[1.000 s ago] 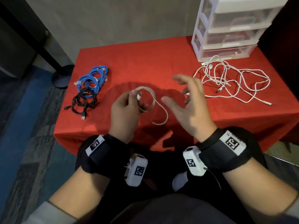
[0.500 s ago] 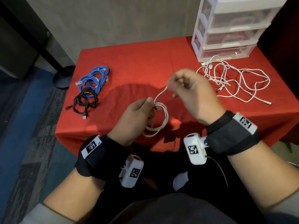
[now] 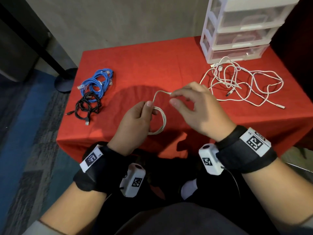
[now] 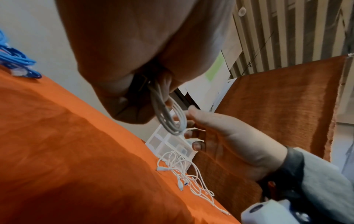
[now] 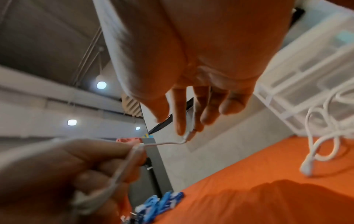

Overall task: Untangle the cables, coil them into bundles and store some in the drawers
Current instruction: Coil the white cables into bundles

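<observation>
Above the table (image 3: 152,65), left hand (image 3: 133,121) grips white coil (image 3: 160,122)

White cable coil (image 4: 168,116) in left hand (image 4: 134,60), above orange cloth (image 4: 67,151).

Dim indoor light from round ceiling lamps (image 5: 101,85) leaves soft hand shadows on the red desk (image 3: 152,65), while both wrist views are strongly bent at the edges, orange-tinted and motion-blurred around the near fingers (image 5: 114,159).
</observation>
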`<state>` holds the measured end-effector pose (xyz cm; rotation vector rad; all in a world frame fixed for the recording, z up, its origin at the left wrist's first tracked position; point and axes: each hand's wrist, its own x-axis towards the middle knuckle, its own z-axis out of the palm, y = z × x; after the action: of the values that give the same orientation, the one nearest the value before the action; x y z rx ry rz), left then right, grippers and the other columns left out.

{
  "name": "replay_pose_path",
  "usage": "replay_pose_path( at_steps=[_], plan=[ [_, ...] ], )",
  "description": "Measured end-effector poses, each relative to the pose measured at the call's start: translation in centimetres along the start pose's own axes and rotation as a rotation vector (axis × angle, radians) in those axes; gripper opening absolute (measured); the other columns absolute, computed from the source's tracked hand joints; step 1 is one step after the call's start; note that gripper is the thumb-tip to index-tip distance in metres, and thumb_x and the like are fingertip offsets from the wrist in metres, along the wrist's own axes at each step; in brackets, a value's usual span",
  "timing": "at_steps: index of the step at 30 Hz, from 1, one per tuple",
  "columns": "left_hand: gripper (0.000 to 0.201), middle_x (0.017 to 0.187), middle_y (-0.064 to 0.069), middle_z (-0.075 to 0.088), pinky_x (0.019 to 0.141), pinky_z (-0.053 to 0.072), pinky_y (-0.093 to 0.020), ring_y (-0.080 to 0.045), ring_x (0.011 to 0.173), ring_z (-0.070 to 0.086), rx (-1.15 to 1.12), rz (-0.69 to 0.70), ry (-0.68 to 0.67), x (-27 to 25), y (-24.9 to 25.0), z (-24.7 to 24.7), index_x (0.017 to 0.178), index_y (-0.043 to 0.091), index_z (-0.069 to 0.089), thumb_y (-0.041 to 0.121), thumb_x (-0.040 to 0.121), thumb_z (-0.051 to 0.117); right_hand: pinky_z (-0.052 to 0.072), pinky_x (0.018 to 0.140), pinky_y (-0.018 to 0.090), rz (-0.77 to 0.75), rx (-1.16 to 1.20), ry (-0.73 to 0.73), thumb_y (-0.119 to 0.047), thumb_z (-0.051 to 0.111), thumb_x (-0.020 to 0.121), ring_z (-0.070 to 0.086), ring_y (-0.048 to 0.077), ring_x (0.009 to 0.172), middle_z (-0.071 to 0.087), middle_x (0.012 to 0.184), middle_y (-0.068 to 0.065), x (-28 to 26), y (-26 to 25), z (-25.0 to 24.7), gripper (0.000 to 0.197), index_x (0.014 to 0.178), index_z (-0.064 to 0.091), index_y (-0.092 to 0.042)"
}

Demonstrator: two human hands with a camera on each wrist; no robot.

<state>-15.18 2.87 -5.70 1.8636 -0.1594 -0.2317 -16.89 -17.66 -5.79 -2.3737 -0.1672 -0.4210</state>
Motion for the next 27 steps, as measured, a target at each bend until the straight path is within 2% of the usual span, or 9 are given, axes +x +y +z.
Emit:
replay_pose_path(
  at_steps=[4, 7, 10, 13, 15, 19, 22, 24, 27],
  plan=[
    [0.038, 0.057, 0.015, 0.053, 0.065, 0.047, -0.048, -0.01, 0.055, 0.048, 0.059, 0.063, 0.004, -0.1, 0.5, 0.5, 0.082, 0.02, 0.066, 0.041, 0.105, 0.045, 0.049, 0.096, 0.037, 0.033, 0.072, -0.173, -0.071, 0.06, 0.082, 0.057, 0.012, 0.101, 0.06, 0.111, -0.009, -1.1, -0.8, 0.9, 0.07, 0.142, 0.054, -0.035],
    [0.039, 0.058, 0.013, 0.055, 0.059, 0.044, -0.039, -0.013, 0.056, 0.051, 0.133, 0.088, -0.009, -0.1, 1.0, 0.9, 0.086, 0.01, 0.067, 0.035, 0.107, 0.046, 0.05, 0.098, 0.036, 0.027, 0.104, -0.233, -0.051, 0.067, 0.085, 0.056, 0.006, 0.105, 0.061, 0.124, -0.004, -1.5, -1.0, 1.0, 0.077, 0.154, 0.035, -0.042],
    [0.042, 0.062, 0.003, 0.052, 0.058, 0.046, -0.049, -0.019, 0.057, 0.05, 0.129, 0.085, -0.006, 0.0, 1.0, 1.0, 0.084, 0.009, 0.065, 0.043, 0.102, 0.046, 0.053, 0.092, 0.04, 0.002, 0.103, -0.222, -0.042, 0.058, 0.084, 0.063, 0.011, 0.1, 0.065, 0.115, -0.007, -1.6, -1.4, 1.1, 0.059, 0.143, 0.053, -0.038],
    [0.04, 0.062, 0.007, 0.052, 0.064, 0.051, -0.053, -0.018, 0.059, 0.053, 0.12, 0.075, 0.025, -0.1, 0.7, 1.2, 0.083, 0.012, 0.063, 0.043, 0.102, 0.046, 0.052, 0.079, 0.044, 0.061, 0.141, -0.197, -0.035, 0.061, 0.087, 0.063, 0.015, 0.084, 0.064, 0.091, -0.006, -1.6, -1.8, 1.3, 0.026, 0.109, 0.073, -0.028],
    [0.032, 0.062, 0.012, 0.055, 0.066, 0.053, -0.056, -0.016, 0.06, 0.055, 0.108, 0.081, 0.061, -0.3, 0.6, 1.3, 0.088, 0.02, 0.062, 0.045, 0.101, 0.048, 0.051, 0.077, 0.044, 0.118, 0.212, -0.172, -0.025, 0.068, 0.088, 0.063, 0.016, 0.078, 0.067, 0.081, -0.002, -1.5, -2.0, 1.5, 0.007, 0.09, 0.074, -0.021],
    [0.027, 0.062, 0.018, 0.056, 0.067, 0.054, -0.047, -0.006, 0.057, 0.051, 0.05, 0.172, -0.027, -0.3, 1.6, 0.6, 0.103, 0.018, 0.068, 0.034, 0.107, 0.047, 0.053, 0.075, 0.033, 0.289, 0.595, -0.269, -0.017, 0.073, 0.093, 0.065, 0.017, 0.071, 0.074, 0.08, 0.008, -1.3, -2.6, 0.8, 0.009, 0.091, 0.074, -0.008],
    [0.027, 0.064, 0.011, 0.057, 0.058, 0.052, -0.04, -0.011, 0.056, 0.053, 0.051, 0.198, -0.05, -0.2, 2.2, 0.2, 0.093, 0.014, 0.067, 0.026, 0.108, 0.048, 0.048, 0.08, 0.023, 0.336, 0.838, -0.349, 0.001, 0.064, 0.095, 0.062, 0.01, 0.08, 0.072, 0.085, 0.002, -1.6, -2.7, 0.6, 0.012, 0.095, 0.072, -0.006],
    [0.026, 0.063, 0.008, 0.054, 0.056, 0.053, -0.045, -0.015, 0.056, 0.052, 0.069, 0.196, -0.028, 0.0, 2.1, 0.5, 0.088, 0.013, 0.064, 0.027, 0.106, 0.051, 0.048, 0.076, 0.027, 0.347, 0.834, -0.304, 0.005, 0.061, 0.088, 0.059, 0.013, 0.076, 0.068, 0.08, 0.002, -1.7, -2.7, 1.1, 0.018, 0.089, 0.069, -0.011],
    [0.024, 0.061, 0.012, 0.053, 0.056, 0.053, -0.048, -0.012, 0.056, 0.051, 0.072, 0.168, 0.017, 0.4, 1.8, 1.2, 0.086, 0.017, 0.061, 0.029, 0.105, 0.055, 0.051, 0.069, 0.05, 0.303, 0.67, -0.178, -0.008, 0.061, 0.079, 0.058, 0.027, 0.068, 0.066, 0.075, 0.014, -1.9, -3.1, 2.0, 0.006, 0.083, 0.062, -0.012]
  ],
)
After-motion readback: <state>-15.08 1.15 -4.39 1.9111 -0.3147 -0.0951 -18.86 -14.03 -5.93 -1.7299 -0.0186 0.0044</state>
